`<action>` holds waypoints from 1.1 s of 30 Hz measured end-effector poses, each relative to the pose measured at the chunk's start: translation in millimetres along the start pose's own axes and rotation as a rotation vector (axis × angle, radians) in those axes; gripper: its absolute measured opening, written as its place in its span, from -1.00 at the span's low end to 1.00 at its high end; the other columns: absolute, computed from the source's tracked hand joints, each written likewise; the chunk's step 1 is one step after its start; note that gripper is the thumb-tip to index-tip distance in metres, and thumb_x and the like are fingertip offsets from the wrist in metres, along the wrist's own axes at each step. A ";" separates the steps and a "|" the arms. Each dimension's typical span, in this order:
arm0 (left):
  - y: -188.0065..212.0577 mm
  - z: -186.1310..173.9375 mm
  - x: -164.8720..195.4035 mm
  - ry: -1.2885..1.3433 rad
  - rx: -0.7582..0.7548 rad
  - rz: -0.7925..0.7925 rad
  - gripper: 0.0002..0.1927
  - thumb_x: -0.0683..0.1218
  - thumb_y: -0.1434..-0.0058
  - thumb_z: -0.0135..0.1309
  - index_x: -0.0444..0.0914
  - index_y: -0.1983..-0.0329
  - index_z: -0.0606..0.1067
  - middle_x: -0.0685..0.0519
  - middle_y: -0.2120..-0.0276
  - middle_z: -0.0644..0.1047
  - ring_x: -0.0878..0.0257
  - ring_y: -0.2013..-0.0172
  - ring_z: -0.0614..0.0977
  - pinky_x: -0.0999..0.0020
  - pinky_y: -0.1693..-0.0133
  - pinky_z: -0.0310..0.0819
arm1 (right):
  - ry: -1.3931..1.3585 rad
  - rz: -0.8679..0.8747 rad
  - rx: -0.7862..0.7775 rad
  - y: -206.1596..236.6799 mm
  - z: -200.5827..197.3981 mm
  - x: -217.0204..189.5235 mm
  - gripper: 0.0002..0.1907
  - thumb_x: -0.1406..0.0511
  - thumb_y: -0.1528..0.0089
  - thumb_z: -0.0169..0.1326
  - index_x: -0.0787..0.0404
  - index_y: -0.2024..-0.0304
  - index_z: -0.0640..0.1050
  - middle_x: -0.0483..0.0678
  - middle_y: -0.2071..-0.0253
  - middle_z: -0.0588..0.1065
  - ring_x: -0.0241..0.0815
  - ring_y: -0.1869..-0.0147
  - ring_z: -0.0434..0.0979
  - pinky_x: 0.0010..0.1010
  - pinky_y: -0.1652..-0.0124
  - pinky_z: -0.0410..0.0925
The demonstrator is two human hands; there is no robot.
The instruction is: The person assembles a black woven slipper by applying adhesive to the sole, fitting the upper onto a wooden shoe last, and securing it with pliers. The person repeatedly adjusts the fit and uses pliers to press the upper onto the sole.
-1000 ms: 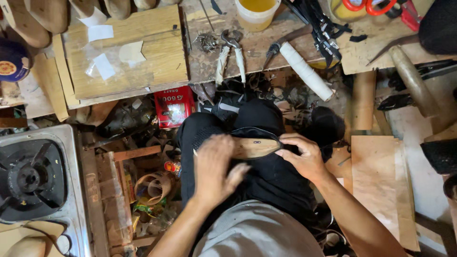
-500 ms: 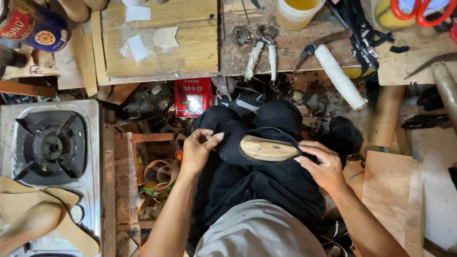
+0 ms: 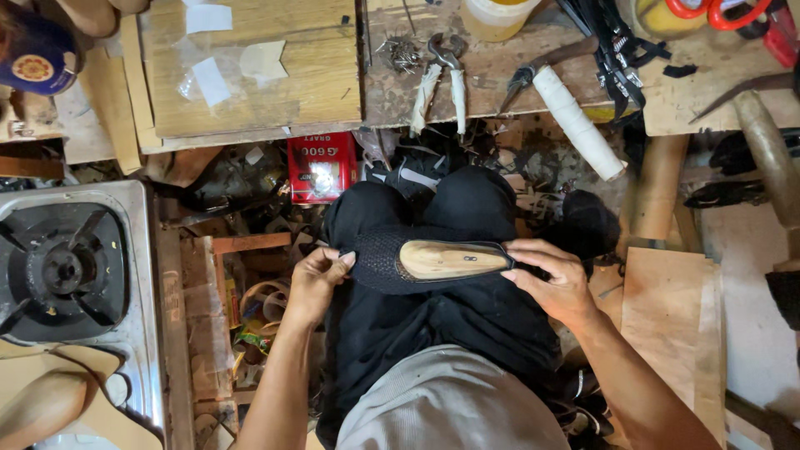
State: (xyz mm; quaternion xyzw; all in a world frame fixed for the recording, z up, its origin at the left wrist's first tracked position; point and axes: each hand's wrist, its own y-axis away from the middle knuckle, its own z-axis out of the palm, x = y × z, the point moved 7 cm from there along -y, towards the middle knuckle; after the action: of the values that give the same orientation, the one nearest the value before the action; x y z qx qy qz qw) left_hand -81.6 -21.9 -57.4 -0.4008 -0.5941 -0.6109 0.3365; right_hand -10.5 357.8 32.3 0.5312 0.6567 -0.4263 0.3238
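Note:
A wooden shoe last [image 3: 450, 259] lies across my lap, wrapped in a black mesh shoe upper [image 3: 379, 262]. My left hand [image 3: 317, 283] pinches the toe end of the black upper at the left. My right hand [image 3: 554, 279] grips the heel end at the right, fingers curled over the last's edge. My knees in black trousers [image 3: 467, 200] are under the shoe.
A wooden workbench [image 3: 333, 75] runs along the top with pincers [image 3: 442, 79], small nails, a white-wrapped tool handle [image 3: 575, 121], a cup and scissors. A red box [image 3: 321, 167] lies below it. A gas stove [image 3: 67, 267] stands at the left; wooden boards [image 3: 675, 317] at the right.
My left hand has slid from on top of the last to the toe end. The shoe now lies stretched sideways between both hands. The view has shifted.

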 end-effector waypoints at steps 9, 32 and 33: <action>-19.8 10.2 11.0 -0.039 0.000 -0.012 -0.81 -0.11 -0.19 0.31 -0.25 0.36 0.51 0.23 0.54 0.47 0.47 0.52 0.39 0.52 0.43 0.26 | 0.054 0.001 -0.013 -3.8 1.1 -10.0 -0.67 0.48 -0.09 0.29 0.41 0.08 0.61 0.09 0.02 0.61 -0.11 0.01 0.67 -0.40 0.00 0.50; 73.5 114.4 150.4 -0.590 -0.138 0.882 -0.78 -0.12 -0.19 0.29 -0.14 0.09 0.63 0.07 0.19 0.59 0.05 0.12 0.59 0.15 0.03 0.49 | 0.114 -0.016 0.051 1.8 1.5 -3.5 -0.70 0.47 -0.07 0.33 0.42 0.14 0.61 0.10 0.06 0.61 -0.11 0.03 0.67 -0.40 0.00 0.49; 80.1 133.5 156.9 -0.615 -0.197 0.946 -0.74 -0.14 -0.15 0.25 -0.13 0.07 0.63 0.07 0.19 0.56 0.05 0.14 0.55 0.15 0.07 0.46 | 0.105 -0.022 0.054 1.9 1.1 -4.7 -0.69 0.47 -0.07 0.32 0.42 0.14 0.61 0.10 0.06 0.61 -0.11 0.04 0.66 -0.40 0.00 0.49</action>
State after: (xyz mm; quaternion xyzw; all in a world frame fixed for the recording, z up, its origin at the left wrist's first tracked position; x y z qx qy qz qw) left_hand -69.5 115.7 115.1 -0.8118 -0.3611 -0.3017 0.3459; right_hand -7.7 355.0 35.6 0.5541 0.6668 -0.4189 0.2700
